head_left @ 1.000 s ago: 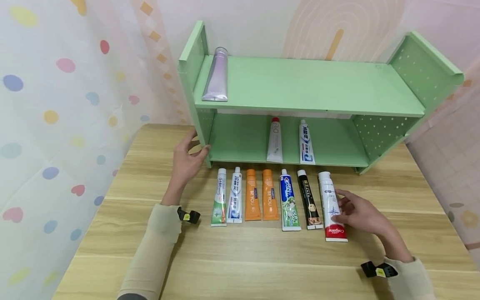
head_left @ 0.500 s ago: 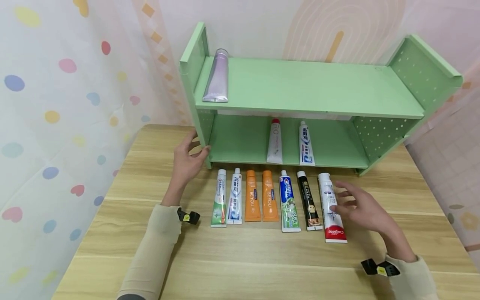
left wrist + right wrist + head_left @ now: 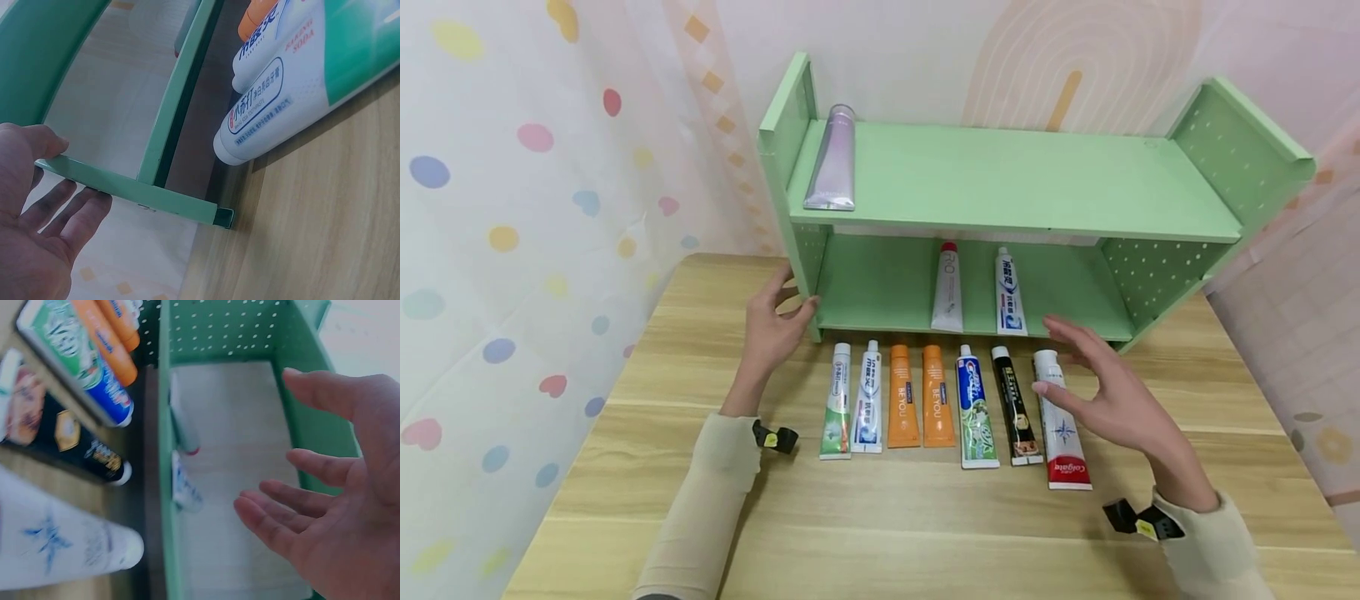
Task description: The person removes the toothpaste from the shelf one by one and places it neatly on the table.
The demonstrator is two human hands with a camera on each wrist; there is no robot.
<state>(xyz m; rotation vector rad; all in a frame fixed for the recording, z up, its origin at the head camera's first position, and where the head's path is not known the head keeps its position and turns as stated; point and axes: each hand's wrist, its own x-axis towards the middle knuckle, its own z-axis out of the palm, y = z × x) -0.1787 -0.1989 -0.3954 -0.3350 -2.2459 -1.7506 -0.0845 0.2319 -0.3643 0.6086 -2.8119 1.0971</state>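
My left hand (image 3: 775, 329) grips the left side panel of a green two-tier shelf (image 3: 1037, 179); in the left wrist view the thumb lies on one face of the panel (image 3: 131, 187) and fingers on the other. My right hand (image 3: 1112, 396) is raised, fingers spread and holding nothing, over the white and red Colgate toothpaste tube (image 3: 1066, 442) and near the lower tier's front edge. A white tube with a red cap (image 3: 948, 287) and a white and blue toothpaste tube (image 3: 1010, 296) lie on the lower tier.
Left of the Colgate, a row on the wooden table (image 3: 880, 533) holds a black tube (image 3: 1018, 408), a blue and green tube (image 3: 977, 417), two orange tubes (image 3: 904, 400), a white and blue tube (image 3: 868, 400) and a green and white tube (image 3: 837, 408). A lilac tube (image 3: 833, 162) lies on the upper tier.
My right hand has let go of the Colgate tube, opened its fingers and moved up toward the shelf. The tube stays on the table. My left hand keeps its place on the panel.
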